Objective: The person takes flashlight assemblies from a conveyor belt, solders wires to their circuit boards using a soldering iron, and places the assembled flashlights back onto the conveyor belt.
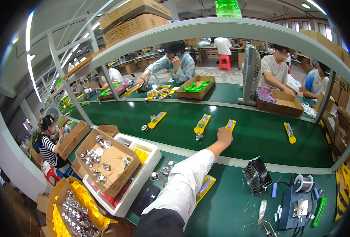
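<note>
Stretched over the green conveyor belt, my left hand (224, 136) has its fingers closed on the near end of a yellow flashlight casing (230, 125) with a blue-purple battery in it. The fingertips are partly hidden behind the hand. Just left of it on the belt lies another yellow casing (201, 124), a silver lamp head (199, 137) at its near end. Farther left is a casing (157, 120) with its own lamp head; a lone one (289, 133) lies to the right. Beneath my forearm, a casing (205, 187) rests on the green bench. My right hand is out of view.
At left, a cardboard tray of lamp heads (117, 168) sits on a white foam box (153, 158). A black fan (257, 175), a solder spool (304, 183) and a blue-grey soldering unit (289, 209) stand at right. A metal frame (206, 24) spans overhead; people work across the belt.
</note>
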A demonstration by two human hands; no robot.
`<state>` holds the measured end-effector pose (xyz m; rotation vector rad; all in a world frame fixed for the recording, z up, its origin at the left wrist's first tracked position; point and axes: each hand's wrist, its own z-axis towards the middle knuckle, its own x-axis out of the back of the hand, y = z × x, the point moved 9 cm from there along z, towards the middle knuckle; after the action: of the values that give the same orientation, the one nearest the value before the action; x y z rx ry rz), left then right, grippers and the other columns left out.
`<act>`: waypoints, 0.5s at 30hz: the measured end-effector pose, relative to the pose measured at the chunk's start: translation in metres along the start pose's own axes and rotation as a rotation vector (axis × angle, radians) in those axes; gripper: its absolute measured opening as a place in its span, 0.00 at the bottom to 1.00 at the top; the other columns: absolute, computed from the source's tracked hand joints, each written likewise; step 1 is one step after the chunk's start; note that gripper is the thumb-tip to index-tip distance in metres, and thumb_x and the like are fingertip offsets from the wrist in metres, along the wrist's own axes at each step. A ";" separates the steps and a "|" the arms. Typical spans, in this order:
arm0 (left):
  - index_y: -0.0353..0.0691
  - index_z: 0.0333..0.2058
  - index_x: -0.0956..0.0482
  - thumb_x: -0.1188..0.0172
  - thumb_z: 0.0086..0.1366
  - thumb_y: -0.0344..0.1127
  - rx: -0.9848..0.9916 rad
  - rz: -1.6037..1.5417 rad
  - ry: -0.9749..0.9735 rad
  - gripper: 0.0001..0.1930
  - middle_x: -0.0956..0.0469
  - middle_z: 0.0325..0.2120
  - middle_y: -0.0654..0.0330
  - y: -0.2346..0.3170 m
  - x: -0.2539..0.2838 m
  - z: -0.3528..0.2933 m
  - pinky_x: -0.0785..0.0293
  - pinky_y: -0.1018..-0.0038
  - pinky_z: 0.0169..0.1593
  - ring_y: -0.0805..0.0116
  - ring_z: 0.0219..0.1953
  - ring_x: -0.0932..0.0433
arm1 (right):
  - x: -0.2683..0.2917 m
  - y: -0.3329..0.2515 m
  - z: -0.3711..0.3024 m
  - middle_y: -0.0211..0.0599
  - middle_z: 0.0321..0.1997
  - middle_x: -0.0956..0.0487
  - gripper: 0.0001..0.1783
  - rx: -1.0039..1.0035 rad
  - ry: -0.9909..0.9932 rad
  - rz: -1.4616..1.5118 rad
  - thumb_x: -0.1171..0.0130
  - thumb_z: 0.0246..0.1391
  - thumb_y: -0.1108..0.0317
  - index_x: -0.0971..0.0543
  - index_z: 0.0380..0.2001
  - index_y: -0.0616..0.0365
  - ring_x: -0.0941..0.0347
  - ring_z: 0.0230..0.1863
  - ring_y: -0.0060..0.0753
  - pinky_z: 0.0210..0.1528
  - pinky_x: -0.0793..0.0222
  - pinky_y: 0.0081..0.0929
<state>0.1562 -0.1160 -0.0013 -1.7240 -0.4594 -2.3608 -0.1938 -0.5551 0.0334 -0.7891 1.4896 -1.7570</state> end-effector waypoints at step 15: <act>0.39 0.26 0.24 0.45 0.48 0.38 -0.369 -0.324 -0.041 0.10 0.33 0.30 0.46 0.008 0.184 -0.224 0.37 0.65 0.43 0.53 0.36 0.35 | 0.011 0.013 -0.001 0.42 0.19 0.29 0.16 0.010 -0.065 0.021 0.48 0.48 0.64 0.33 0.29 0.70 0.35 0.18 0.26 0.19 0.38 0.19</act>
<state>-0.0987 -0.1954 0.1119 -1.9845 -0.3468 -2.7876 -0.1992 -0.5654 0.0202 -0.8154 1.4396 -1.7065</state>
